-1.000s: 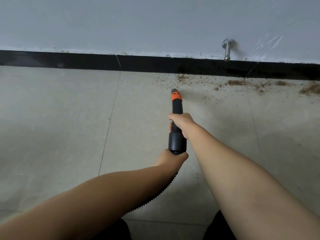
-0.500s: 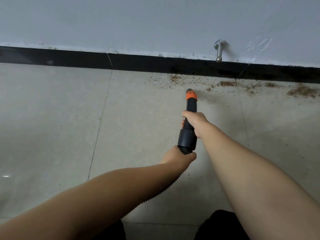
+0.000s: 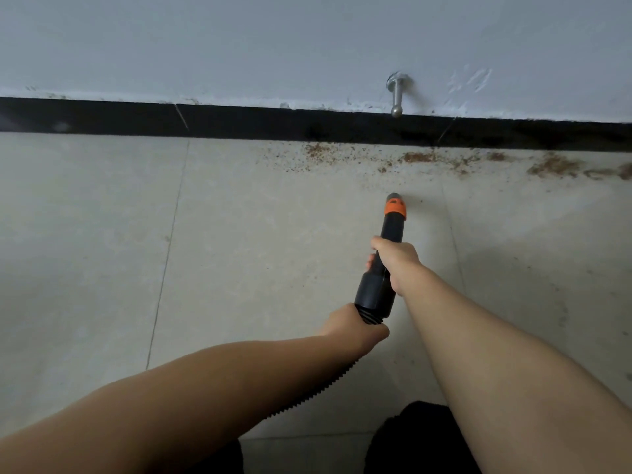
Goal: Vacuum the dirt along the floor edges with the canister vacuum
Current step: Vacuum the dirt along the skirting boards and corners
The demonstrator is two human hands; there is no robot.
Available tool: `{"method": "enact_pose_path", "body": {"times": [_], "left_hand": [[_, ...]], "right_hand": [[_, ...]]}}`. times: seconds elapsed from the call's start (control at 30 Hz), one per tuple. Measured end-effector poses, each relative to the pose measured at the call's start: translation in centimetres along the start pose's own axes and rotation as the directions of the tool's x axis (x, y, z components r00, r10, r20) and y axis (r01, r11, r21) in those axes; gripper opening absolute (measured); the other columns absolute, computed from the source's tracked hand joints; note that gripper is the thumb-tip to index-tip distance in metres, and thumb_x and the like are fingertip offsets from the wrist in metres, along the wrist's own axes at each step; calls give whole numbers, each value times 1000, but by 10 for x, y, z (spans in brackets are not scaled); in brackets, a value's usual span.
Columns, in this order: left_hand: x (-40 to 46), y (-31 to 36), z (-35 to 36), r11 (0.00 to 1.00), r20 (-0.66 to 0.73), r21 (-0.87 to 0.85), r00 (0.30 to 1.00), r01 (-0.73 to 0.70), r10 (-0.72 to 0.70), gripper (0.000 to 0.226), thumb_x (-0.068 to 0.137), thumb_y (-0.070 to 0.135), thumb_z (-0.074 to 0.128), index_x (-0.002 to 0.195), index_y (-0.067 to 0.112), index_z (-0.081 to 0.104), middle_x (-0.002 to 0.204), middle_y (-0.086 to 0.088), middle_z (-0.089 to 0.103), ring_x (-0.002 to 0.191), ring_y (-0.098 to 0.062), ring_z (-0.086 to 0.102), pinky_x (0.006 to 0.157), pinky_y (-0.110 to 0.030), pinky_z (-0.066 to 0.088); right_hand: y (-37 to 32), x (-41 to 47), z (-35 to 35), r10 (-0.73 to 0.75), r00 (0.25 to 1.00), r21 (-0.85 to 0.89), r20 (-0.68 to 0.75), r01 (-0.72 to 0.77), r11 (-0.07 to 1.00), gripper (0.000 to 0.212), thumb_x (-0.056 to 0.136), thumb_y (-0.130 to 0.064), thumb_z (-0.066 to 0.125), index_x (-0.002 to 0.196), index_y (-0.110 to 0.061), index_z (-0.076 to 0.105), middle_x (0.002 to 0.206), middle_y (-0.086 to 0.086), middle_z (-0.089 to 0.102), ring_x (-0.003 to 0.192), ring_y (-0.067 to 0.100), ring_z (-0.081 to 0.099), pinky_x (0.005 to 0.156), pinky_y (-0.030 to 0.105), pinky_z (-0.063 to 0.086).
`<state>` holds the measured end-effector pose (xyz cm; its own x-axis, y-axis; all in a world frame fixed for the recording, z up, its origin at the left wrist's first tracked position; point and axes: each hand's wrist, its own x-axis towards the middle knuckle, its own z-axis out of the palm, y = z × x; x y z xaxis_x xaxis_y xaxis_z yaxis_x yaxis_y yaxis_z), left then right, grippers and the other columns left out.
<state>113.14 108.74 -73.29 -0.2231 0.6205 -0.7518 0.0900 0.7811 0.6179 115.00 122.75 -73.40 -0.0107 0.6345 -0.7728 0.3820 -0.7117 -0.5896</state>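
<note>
**Nozzle pointed at the dirt by the skirting**

My right hand (image 3: 396, 260) is wrapped round the middle of the black vacuum nozzle (image 3: 391, 227), fingers curled under it, a firm grip with the arm stretched forward. My left hand (image 3: 355, 328) is closed round the ribbed hose (image 3: 321, 391) just behind the nozzle's wide black collar; the hose runs back beneath my left forearm toward my body. Both arms reach out in front of me, the right one straighter than the left.

The nozzle has an orange band (image 3: 395, 209) near its tip, and the tip points down and away at the pale tiled floor (image 3: 102, 251), short of the dirt.

The brown dirt (image 3: 420, 157) lies scattered along the foot of the black skirting (image 3: 239, 123), thin near the middle and thicker in clumps toward the right edge of view. Above the skirting is a pale grey wall (image 3: 273, 39) with a metal doorstop (image 3: 396, 97) sticking out of it, right above the dirt.

To the left the tiles run wide and bare along the wall. My dark trousers (image 3: 417, 439) show at the bottom.
</note>
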Motion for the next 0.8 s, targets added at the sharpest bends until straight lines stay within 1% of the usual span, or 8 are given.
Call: {"method": "enact_pose_path", "body": {"times": [0.13, 0.27, 0.37, 0.43, 0.5, 0.63, 0.7, 0.8], "left_hand": [[8, 14, 2, 1000, -24, 13, 1000, -15, 15, 21, 76, 28, 61, 95, 20, 55, 75, -1, 57, 64, -20, 56, 60, -27, 47], [5, 4, -5, 998, -71, -61, 997, 36, -41, 11, 77, 22, 60, 82, 20, 50, 71, -2, 55, 60, -20, 52, 59, -27, 45], [-2, -3, -15, 996, -98, -48, 992, 71, -75, 11, 76, 22, 60, 78, 19, 49, 68, -3, 54, 59, -22, 52, 59, -29, 45], [-4, 1, -21, 997, -88, -14, 994, 71, -72, 12, 76, 22, 61, 78, 18, 50, 67, -2, 55, 58, -21, 53, 59, -29, 47], [-5, 8, -25, 998, -58, 12, 996, 66, -65, 12, 78, 22, 62, 80, 18, 51, 67, -2, 55, 56, -19, 54, 59, -29, 49], [0, 25, -25, 996, -22, 72, 999, 42, -41, 16, 78, 24, 64, 86, 16, 54, 71, -4, 57, 61, -21, 56, 62, -31, 51], [5, 25, -24, 998, -26, 65, 999, 20, -18, 17, 77, 25, 65, 88, 15, 55, 73, -4, 57, 63, -22, 56, 64, -34, 53], [13, 14, -28, 1000, -62, 25, 998, 5, -3, 15, 76, 24, 65, 85, 20, 53, 73, -2, 57, 64, -21, 56, 64, -31, 50]], "right_hand": [[-15, 5, -8, 2, 1000, 34, 13, -2, 999, 10, 86, -6, 60, 89, -7, 50, 63, 8, 55, 47, 18, 51, 49, 27, 47], [-13, -3, 18, -9, 990, -36, 142, 14, 999, 8, 85, -5, 59, 85, -6, 51, 62, 8, 54, 47, 18, 50, 46, 25, 46], [-10, -9, 34, -10, 978, -66, 208, 25, 998, 9, 84, -5, 58, 90, -5, 52, 62, 8, 54, 46, 19, 50, 46, 23, 46], [-11, -8, 34, 2, 978, -33, 206, 5, 999, 12, 83, -5, 58, 93, -5, 52, 61, 8, 54, 45, 19, 50, 46, 25, 45], [-13, -7, 26, 24, 986, 9, 165, -26, 1000, 12, 84, -5, 59, 93, -4, 51, 60, 8, 54, 44, 19, 50, 48, 28, 46], [-24, -2, 6, 50, 993, 64, 109, -57, 996, 11, 86, -6, 58, 82, -7, 48, 62, 8, 53, 46, 19, 49, 49, 28, 46], [-28, 1, 5, 45, 991, 72, 129, -55, 996, 11, 86, -6, 58, 82, -7, 48, 62, 7, 52, 47, 18, 49, 50, 28, 46], [-27, 3, 21, 23, 978, 56, 206, -35, 998, 10, 85, -5, 58, 83, -7, 49, 60, 7, 52, 46, 18, 49, 50, 27, 47]]}}
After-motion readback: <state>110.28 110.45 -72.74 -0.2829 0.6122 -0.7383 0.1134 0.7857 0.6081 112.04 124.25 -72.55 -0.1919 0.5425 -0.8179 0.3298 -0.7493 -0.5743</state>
